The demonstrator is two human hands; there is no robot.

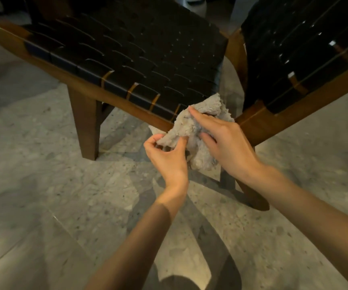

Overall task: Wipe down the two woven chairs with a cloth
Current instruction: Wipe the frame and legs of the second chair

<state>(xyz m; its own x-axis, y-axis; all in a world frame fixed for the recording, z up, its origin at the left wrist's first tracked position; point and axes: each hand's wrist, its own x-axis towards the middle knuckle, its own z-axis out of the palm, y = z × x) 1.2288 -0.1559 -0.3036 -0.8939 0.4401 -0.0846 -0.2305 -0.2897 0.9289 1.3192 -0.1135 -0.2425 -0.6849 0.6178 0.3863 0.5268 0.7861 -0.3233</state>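
Cloth [198,122] is held bunched at the front corner of the left chair [127,49], touching its wooden rail. A lower fold is pinched by the left hand [166,158]. The bunch is gripped from above by the right hand [225,141], fingers curled in. Judged step: cloth being regathered for rail wiping. Next, a flat pad is needed, then a pass along the rail. Right chair [294,49], just beside that corner, is also to be wiped.
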